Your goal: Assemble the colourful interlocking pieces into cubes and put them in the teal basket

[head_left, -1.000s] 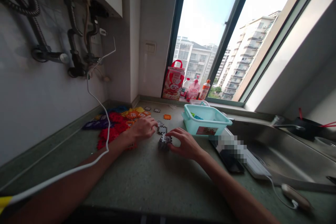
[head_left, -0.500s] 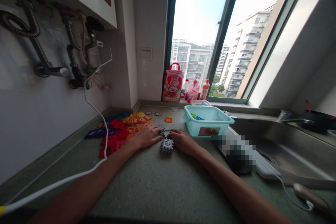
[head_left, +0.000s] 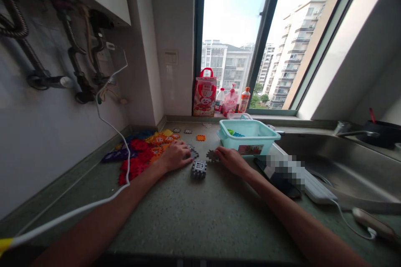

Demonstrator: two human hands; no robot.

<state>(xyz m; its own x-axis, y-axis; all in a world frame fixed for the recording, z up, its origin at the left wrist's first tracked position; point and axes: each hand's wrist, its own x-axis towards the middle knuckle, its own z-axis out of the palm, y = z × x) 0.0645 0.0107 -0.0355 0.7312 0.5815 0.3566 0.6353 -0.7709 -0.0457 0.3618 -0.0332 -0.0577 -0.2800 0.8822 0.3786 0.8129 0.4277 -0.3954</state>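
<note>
A stack of grey interlocking puzzle tiles (head_left: 199, 168) with a window-grid pattern on top stands on the counter between my hands. My right hand (head_left: 231, 159), its fingers pinched, grips the edge of a flat grey notched puzzle tile (head_left: 211, 156). To the left, my left hand (head_left: 176, 155) has its fingers bent down around or on another grey tile (head_left: 193, 152); its fingers partly hide that tile. Red tiles (head_left: 138, 158) and orange tiles (head_left: 159, 138) lie heaped beside my left hand. A single orange tile (head_left: 201, 137) lies apart, beyond my hands.
A light-blue plastic tub (head_left: 225, 139) with green and blue pieces stands behind my right hand. A black object and white power strip (head_left: 316, 194) lie right, beside the steel sink (head_left: 313, 150). A white cable (head_left: 94, 206) crosses the left side. Bottles (head_left: 231, 102) line the windowsill.
My right hand has moved right, away from my left hand, with a grey puzzle tile in its fingers. The tile stack stays in place, and the view has shifted slightly.
</note>
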